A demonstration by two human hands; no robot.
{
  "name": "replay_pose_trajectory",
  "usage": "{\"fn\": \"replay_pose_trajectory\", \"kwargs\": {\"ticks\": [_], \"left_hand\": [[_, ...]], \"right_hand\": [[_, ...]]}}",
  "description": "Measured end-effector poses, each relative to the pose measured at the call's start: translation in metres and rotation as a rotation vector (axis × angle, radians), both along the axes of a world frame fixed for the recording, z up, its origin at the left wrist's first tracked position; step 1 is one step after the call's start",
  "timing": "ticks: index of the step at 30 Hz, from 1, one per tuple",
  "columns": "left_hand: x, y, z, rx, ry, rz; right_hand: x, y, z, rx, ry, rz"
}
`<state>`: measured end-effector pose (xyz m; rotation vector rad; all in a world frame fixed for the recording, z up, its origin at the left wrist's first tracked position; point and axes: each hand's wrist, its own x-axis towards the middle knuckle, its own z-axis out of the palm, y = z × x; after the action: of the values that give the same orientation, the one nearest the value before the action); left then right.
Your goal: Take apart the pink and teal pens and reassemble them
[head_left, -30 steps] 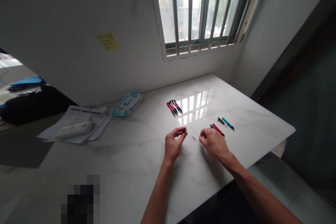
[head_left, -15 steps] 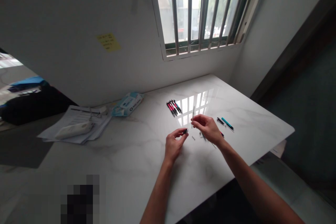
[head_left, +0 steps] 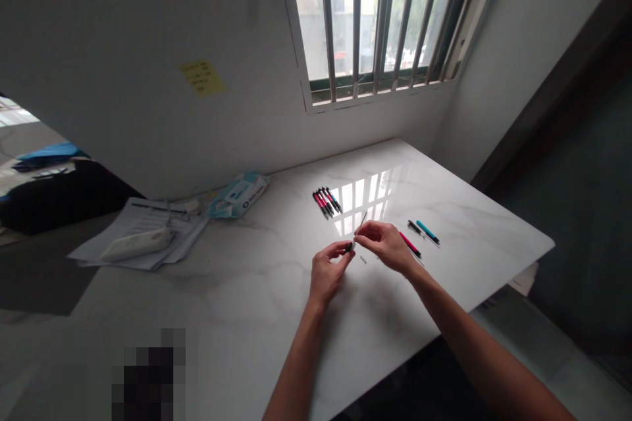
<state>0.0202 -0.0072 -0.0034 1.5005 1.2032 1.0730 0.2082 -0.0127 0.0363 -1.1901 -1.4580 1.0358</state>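
My left hand (head_left: 328, 271) is closed on a short black pen part (head_left: 349, 247) with a pale end. Between the thumb and fingertips of my right hand (head_left: 382, 245) is a thin pen refill (head_left: 364, 218), slanted, its lower end at the black part's pale end. Whether the refill has entered the part I cannot tell. Just below the hands, a small spring (head_left: 363, 260) lies on the table. Beside my right hand rests a pink pen barrel (head_left: 411, 245), and further right are a teal pen barrel (head_left: 427, 231) and a black pen part (head_left: 413, 227).
Several pens (head_left: 327, 202) lie in a row on the marble-patterned table (head_left: 237, 316). At the back left are a wipes packet (head_left: 239, 196) and papers (head_left: 113, 237) with a white device (head_left: 138, 243) on top. A barred window (head_left: 375, 26) is above.
My right hand has moved left and down, bringing the refill from upright and apart to slanted against the black part. The pink barrel now shows more. My left hand has stayed put.
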Motion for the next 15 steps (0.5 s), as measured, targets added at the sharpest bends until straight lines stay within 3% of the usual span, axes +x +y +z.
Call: {"fn": "replay_pose_trajectory", "kwargs": {"ticks": [6,12,15], "left_hand": [[-0.003,0.003,-0.002,-0.017,-0.105,0.009],[-0.005,0.006,0.001,-0.083,-0.286,0.089],[-0.006,0.007,0.002,-0.109,-0.353,0.115]], "right_hand": [[0.006,-0.002,0.005,0.032,-0.378,-0.029],[0.002,-0.007,-0.008,-0.078,-0.947,-0.016],[-0.004,-0.008,-0.014,-0.002,-1.064,0.020]]}}
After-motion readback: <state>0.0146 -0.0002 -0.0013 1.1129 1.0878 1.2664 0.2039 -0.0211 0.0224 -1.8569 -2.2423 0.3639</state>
